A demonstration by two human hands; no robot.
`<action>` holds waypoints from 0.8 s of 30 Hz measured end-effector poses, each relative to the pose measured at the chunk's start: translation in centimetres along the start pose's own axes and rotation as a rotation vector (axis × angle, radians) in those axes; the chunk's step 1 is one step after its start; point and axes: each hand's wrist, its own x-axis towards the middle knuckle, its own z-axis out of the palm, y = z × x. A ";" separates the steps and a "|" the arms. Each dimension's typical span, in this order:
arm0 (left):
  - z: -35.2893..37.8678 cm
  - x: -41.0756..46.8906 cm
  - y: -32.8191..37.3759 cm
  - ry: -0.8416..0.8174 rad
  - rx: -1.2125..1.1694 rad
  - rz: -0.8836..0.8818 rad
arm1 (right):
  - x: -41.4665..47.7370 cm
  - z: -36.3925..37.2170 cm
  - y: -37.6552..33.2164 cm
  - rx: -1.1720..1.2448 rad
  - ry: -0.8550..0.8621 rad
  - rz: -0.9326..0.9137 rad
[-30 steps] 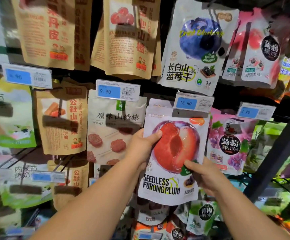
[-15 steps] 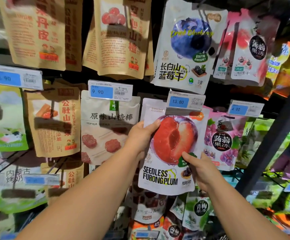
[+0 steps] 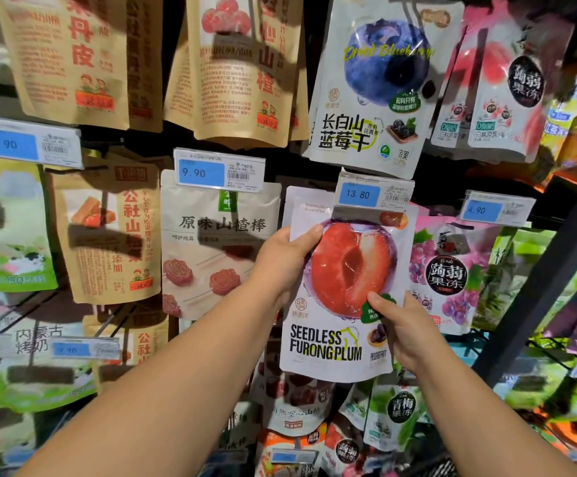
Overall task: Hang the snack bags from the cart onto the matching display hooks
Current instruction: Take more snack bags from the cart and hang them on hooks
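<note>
Both hands, left [image 3: 281, 258] and right [image 3: 404, 330], are gripping the "SEEDLESS FURONG PLUM" bag [image 3: 342, 297], fingers curled around its edges, under the 13.80 tag [image 3: 374, 194].

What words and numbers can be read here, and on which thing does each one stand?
"SEEDLESS FURONG PLUM": plum bag.
"13.80": centre price tag.
"9.90": left price tag.
"4.90": right price tag.
"Dried Blueberry": blueberry bag.
"原味山楂棒": white hawthorn bag.
"蒟蒻果冻": purple grape bag.
The rest: too small or blurred to read.
</note>
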 end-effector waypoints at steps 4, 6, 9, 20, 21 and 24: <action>-0.1 0.2 -0.3 0.027 0.041 -0.002 | 0.3 -0.2 0.1 -0.022 0.013 0.008; -0.2 0.4 -0.4 0.040 0.067 -0.001 | 0.6 -0.3 0.1 -0.031 0.014 0.015; -0.4 0.7 -0.4 0.055 0.061 -0.022 | 1.1 -0.3 0.0 -0.045 0.013 0.026; -1.5 2.0 -2.4 0.141 0.208 -0.076 | 3.5 0.3 1.0 -0.122 0.042 0.052; -1.7 2.0 -2.7 0.139 0.221 -0.079 | 3.6 0.4 1.3 -0.142 0.047 0.043; -2.1 2.1 -3.3 0.142 0.222 -0.074 | 3.9 0.4 2.0 -0.186 0.044 0.022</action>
